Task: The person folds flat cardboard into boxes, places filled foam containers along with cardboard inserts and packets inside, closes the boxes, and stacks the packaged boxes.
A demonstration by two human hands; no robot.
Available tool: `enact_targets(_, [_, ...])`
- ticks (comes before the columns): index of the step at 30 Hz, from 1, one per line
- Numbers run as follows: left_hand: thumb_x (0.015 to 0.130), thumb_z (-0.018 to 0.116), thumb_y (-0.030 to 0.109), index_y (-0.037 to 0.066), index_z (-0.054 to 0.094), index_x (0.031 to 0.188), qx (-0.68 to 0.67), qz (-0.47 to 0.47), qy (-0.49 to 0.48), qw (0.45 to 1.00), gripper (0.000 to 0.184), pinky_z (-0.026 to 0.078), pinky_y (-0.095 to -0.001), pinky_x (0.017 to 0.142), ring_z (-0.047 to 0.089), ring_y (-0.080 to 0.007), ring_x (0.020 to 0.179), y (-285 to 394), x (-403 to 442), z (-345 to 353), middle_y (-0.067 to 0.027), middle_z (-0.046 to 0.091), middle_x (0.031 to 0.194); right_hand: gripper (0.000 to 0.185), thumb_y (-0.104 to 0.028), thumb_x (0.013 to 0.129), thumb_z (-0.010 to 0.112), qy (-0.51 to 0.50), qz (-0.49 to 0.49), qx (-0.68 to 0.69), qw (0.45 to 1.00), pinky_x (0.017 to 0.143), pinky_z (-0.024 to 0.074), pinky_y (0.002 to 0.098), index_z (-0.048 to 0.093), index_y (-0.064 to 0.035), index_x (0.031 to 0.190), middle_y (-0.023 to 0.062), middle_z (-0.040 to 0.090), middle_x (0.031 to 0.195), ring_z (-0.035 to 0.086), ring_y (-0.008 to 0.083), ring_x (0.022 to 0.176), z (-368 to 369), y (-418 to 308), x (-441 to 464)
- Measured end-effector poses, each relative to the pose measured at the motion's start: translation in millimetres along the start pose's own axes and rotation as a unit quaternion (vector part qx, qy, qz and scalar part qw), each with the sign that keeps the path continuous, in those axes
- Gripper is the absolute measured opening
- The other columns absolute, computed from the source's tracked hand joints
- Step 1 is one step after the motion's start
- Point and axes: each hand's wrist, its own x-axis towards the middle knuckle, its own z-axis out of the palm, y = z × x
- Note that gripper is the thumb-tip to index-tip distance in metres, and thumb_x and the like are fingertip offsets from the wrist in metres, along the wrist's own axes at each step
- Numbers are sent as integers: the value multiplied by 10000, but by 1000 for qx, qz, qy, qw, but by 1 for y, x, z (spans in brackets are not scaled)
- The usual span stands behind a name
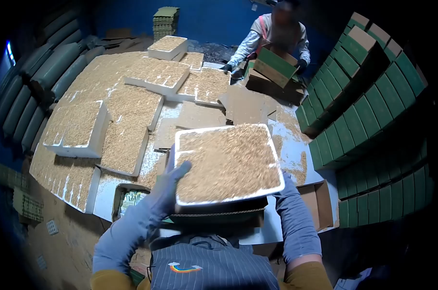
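In front of my body is a white foam tray (178, 145), filled with tan, sawdust-like material and slightly tilted. My left hand (174, 178), in a grey glove, grips its left side, with the thumb over the rim. At the opposite side, my right hand (285, 182) holds the lower right edge; its fingers are mostly hidden by the tray. Below the tray stands an open green cardboard box (214, 218), its inside largely covered from view.
Similar filled trays (103, 128) cover the table's left side. Cardboard pieces (245, 104) lie mid-table. An open brown box (318, 205) sits at right, beside stacked green boxes (364, 118). Across the table, a person (277, 38) handles a green box (275, 65). Sacks (55, 65) are piled left.
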Motion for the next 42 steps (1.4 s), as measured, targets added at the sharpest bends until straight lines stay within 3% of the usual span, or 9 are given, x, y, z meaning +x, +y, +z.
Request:
enact_targets(6, [889,627,382,142,-22,1525,130,-45,44,989,939,378,-391,1057,409,-283,1293,1,-61,-41,-183,306,1470,335,-69,819,617,-6,-159,-183,970,770,526,379,574,-24,1147,154,654,1015,640,341,894,20,2,-12])
enact_targets(7, [889,627,382,142,-22,1525,131,-49,44,989,939,378,-391,1057,409,-283,1293,-4,-60,-41,-183,306,1470,331,-49,819,609,-3,-133,-202,970,761,527,374,573,-27,1147,148,657,1010,642,336,881,23,-5,-17])
enact_targets(8, [887,630,396,136,-32,1524,192,-30,47,980,955,363,-384,1059,399,-276,1294,-6,-59,-38,-184,306,1469,449,-396,982,451,-2,-37,-107,994,738,423,294,604,23,1034,49,611,891,509,136,776,27,-13,-19])
enact_targets(13, [931,560,274,101,-14,1520,407,-113,93,902,841,437,-352,944,550,-274,1141,-14,-37,-18,-266,458,1334,476,-478,943,505,-158,235,84,955,866,447,289,661,-62,1114,34,652,997,568,125,962,-12,-41,4])
enact_targets(19, [912,553,122,17,267,1448,616,-23,135,775,617,440,-387,977,501,-420,1191,-46,-31,-31,-303,463,1322,730,-540,818,608,-87,4,-266,960,992,407,470,481,-32,1326,211,544,1276,564,331,1134,29,65,91])
enact_targets(22, [909,577,78,-1,403,1377,591,114,121,789,506,421,-371,1010,495,-355,1235,-41,-33,-22,-242,474,1348,1089,-644,724,640,-171,97,-507,839,1116,154,591,140,-73,1504,260,160,1530,154,475,1401,63,71,121])
enact_targets(29, [931,546,51,-42,551,1226,210,167,419,868,309,502,-270,829,610,-140,973,-18,-71,-77,-96,625,1116,1146,-591,695,716,-133,189,-534,814,1097,205,600,81,-102,1516,270,113,1539,148,485,1402,88,76,148])
enact_targets(35, [855,629,155,33,673,1039,439,6,426,791,225,490,-308,789,629,-213,907,-48,-101,-182,-110,657,994,1114,-520,702,733,-166,191,-547,798,1081,313,532,93,-101,1512,268,116,1539,210,498,1380,93,97,149])
enact_targets(42, [757,743,261,172,611,1164,719,-77,204,660,437,415,-403,1004,494,-325,1178,-72,-48,-190,-135,538,1184,364,-253,913,483,-50,-12,-539,841,783,498,461,472,-38,1206,224,629,1001,633,363,894,77,99,136])
